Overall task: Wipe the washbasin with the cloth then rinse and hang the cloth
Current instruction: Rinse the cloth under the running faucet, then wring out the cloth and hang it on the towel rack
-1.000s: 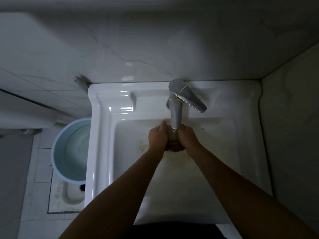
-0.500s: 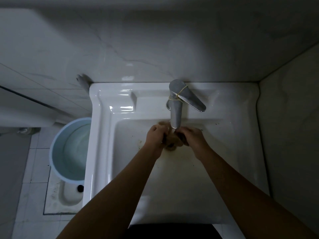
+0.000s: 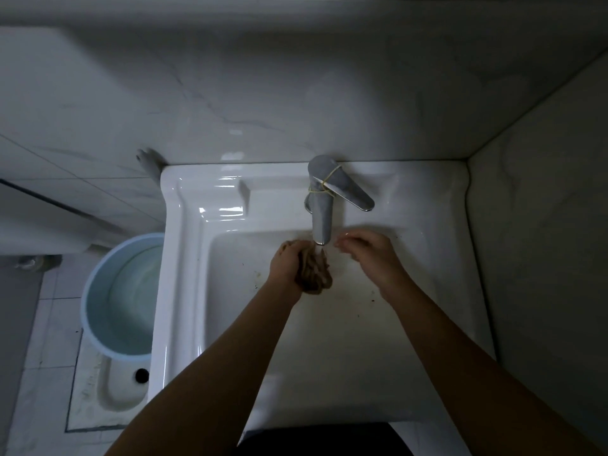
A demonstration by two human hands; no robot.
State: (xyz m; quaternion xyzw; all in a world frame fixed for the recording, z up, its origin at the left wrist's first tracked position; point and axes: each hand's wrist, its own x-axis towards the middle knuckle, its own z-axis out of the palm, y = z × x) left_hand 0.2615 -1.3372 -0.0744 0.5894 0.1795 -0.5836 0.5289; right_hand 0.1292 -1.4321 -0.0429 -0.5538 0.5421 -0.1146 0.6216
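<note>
A: Head view. Where are we w/ the task?

B: Rinse stage, imo. The cloth is bunched right under the tap spout, at the back of the washbasin bowl, and water seems to run onto it. A few dark specks lie on the bowl floor, so the wipe looks approx done, not spotless. Hanging isn't done yet, and no hook or rail is in view.

A: Hands?

B: The left hand grips the wad, fingers curled round it. The right hand is just right of the stream, apart from the cloth. Its fingers are loose and hold nothing, tho it's a bit blurred.

A: Anything else?

B: Blue bucket on the floor, left of the basin.
</note>
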